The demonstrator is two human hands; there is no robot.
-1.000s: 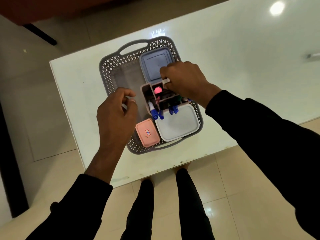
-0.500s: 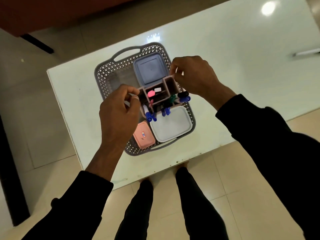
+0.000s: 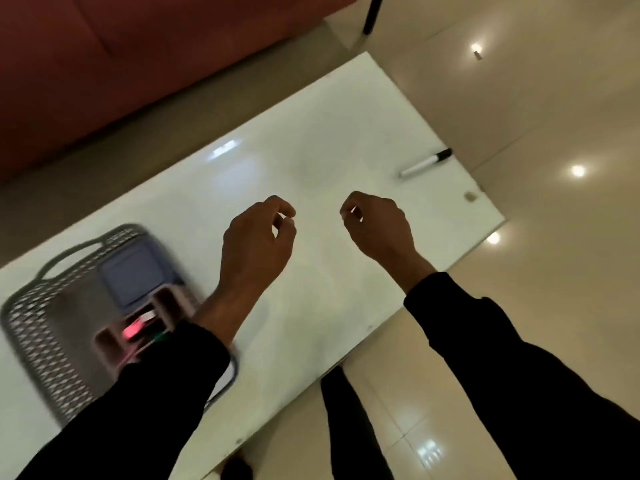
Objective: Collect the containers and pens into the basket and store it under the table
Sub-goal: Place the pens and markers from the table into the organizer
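Both your hands hold nothing: left hand and right hand hang over the white glossy tabletop with fingers loosely curled, thumb tips near the forefingers, nothing between them. They sit side by side, apart, above bare table surface.

The grey perforated plastic basket with its loop handle is at the left end of the table, blurred, and your left black sleeve covers its near side. Inside it, at the far side, lies a blue-grey square lidded container. Just nearer to you stands a brownish divided pen organiser, with something pink glowing in one compartment and a bit of green at the sleeve edge; blur hides what else is in it.

One white marker with a black cap lies on the table near its far right corner, well apart from the basket and beyond your right hand. Just beside that edge, nearer you, sits a small tan object, too small to identify.

Beige tiled floor to the right, reddish-brown sofa behind the table.
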